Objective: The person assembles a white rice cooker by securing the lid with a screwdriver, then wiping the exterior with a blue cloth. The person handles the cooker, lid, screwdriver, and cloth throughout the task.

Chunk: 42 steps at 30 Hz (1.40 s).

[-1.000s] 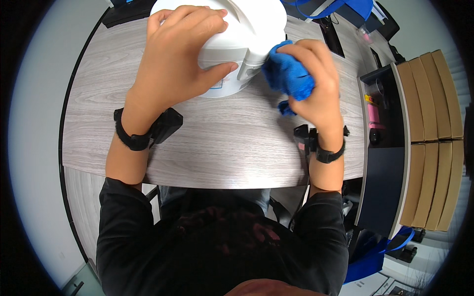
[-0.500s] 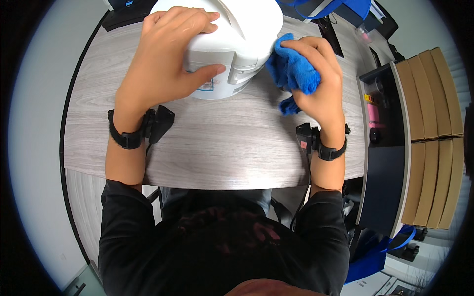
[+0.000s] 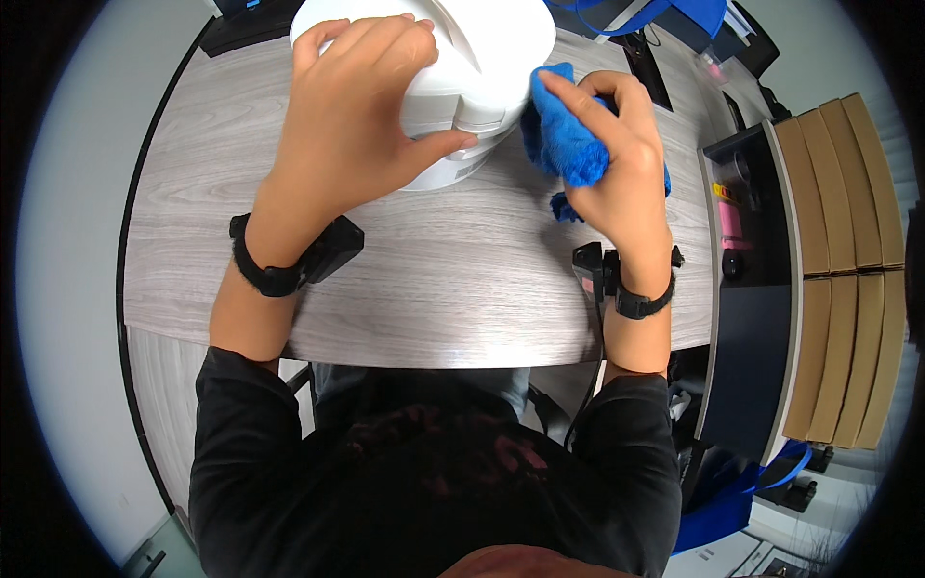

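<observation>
A round white lidded container [image 3: 506, 43] stands at the far middle of the table, its top cut off by the picture's upper edge. Over the rim of its lid lies my left hand [image 3: 347, 125], fingers bent on top and the thumb against the front beside a latch-like tab. My right hand [image 3: 631, 169] is closed round a bunched blue cloth [image 3: 568, 144], which touches or nearly touches the container's right side. A loose end of the cloth hangs below the palm. Black straps with small devices sit on both wrists.
The grey wood-grain table [image 3: 443, 289] curves along its near edge. To the right stands a dark shelf unit [image 3: 752, 337] with small pink and yellow things, and brown cardboard boxes [image 3: 838, 222] beside it. A blue bag [image 3: 699, 14] is at the far right.
My left hand has slid right along the lid, its thumb now nearer the tab and the hand covering the front label. My right hand and the cloth have shifted slightly.
</observation>
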### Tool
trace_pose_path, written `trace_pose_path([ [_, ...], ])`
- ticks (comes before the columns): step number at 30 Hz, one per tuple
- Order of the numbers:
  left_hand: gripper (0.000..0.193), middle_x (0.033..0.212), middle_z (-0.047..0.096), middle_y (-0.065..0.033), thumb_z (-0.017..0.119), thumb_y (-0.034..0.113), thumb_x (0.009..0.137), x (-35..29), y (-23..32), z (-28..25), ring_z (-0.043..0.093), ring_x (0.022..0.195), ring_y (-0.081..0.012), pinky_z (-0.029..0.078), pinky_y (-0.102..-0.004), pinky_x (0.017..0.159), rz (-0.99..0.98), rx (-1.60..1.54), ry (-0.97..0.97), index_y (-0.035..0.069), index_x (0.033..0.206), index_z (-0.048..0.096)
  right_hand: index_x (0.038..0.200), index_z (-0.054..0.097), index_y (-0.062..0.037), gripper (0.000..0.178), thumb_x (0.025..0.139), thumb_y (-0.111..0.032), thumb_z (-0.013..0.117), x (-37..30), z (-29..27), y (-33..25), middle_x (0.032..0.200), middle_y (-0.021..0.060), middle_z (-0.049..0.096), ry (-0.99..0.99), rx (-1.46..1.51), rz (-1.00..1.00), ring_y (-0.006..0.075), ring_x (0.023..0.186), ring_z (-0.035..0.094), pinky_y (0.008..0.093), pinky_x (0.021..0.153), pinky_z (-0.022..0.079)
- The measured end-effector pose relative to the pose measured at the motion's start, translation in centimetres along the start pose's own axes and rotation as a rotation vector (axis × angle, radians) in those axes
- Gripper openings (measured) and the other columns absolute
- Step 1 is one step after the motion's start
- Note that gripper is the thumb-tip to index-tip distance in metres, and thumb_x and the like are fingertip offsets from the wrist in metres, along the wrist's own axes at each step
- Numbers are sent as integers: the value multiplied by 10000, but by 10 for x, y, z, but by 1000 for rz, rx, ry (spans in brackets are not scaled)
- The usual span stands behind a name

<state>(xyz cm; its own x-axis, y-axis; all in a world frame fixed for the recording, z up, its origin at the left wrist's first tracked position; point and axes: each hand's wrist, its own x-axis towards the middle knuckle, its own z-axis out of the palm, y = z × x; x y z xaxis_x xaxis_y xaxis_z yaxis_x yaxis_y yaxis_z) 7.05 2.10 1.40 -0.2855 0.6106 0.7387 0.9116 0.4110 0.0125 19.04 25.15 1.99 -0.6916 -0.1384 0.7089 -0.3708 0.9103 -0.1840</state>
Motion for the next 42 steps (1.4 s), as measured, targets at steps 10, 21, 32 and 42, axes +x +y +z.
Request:
trace_pose_path([
  [10,612,1319,678,-55,953,289,611,1,-20,-8,601,1246,-253,260,-539,1116,15,-69,-46,117,1101,630,1220,724,-93,734,532,156,667,-7,0,10,1005,106,613,-149,96,-8,311,968,594,387,829,516],
  [21,648,1304,686,-43,959,304,586,-1,-28,-4,603,1228,-247,259,-532,1125,42,-99,-29,138,1126,641,1107,751,-53,644,492,132,705,-7,4,-1,1032,110,646,-196,127,-40,319,968,630,380,835,535],
  [32,639,1289,690,-50,949,319,594,0,-26,-6,606,1220,-243,288,-477,1087,54,-95,-27,114,1111,633,1064,722,-24,548,538,131,719,-7,17,-26,982,99,605,-105,138,-87,306,931,597,371,768,525],
  [42,648,1294,687,-62,944,346,597,-1,-28,-6,611,1206,-248,298,-456,1073,75,-94,-13,102,1111,633,1109,748,-59,589,530,38,803,-10,19,-35,1018,118,628,-154,117,-103,301,929,614,370,798,531],
])
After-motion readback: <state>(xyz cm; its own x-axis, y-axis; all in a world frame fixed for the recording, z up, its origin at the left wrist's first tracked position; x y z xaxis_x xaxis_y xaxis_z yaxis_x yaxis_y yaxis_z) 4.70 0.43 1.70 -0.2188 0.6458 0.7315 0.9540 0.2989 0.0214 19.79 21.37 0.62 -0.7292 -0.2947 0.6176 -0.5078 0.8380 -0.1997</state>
